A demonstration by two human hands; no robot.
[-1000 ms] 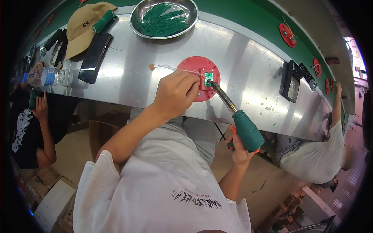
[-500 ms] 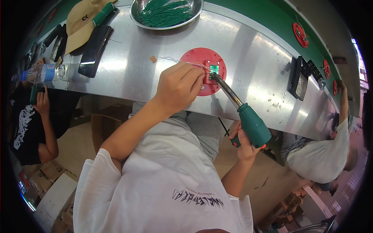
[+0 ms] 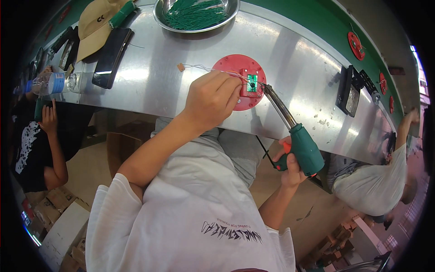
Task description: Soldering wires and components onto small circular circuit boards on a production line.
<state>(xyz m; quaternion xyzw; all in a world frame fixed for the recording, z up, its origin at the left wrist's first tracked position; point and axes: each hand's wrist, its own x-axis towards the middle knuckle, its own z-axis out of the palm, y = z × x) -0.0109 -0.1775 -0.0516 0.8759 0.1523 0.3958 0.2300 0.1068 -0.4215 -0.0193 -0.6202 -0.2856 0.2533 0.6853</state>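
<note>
Here, mid-frame, fingers of the left hand (image 3: pixel 210 100) are bunched at the red disc (image 3: pixel 238 64); whether wires (image 3: pixel 199 67) are pinched cannot be told. Right of centre, the green soldering iron (image 3: pixel 302 140) is gripped by the right hand (image 3: pixel 292 174).

Your shirt (image 3: pixel 181 199) is showing white with black print (image 3: pixel 232 232), lower centre; your soldering iron (image 3: pixel 306 148) is showing dark green with an orange-red trigger (image 3: pixel 287 147). Mid-frame, a red disc (image 3: pixel 228 64) is backing a bright green board (image 3: pixel 252 80). Across the tabletop (image 3: pixel 154 68), silver is gleaming; upper left, a cap (image 3: pixel 96 36) is showing tan.
</note>
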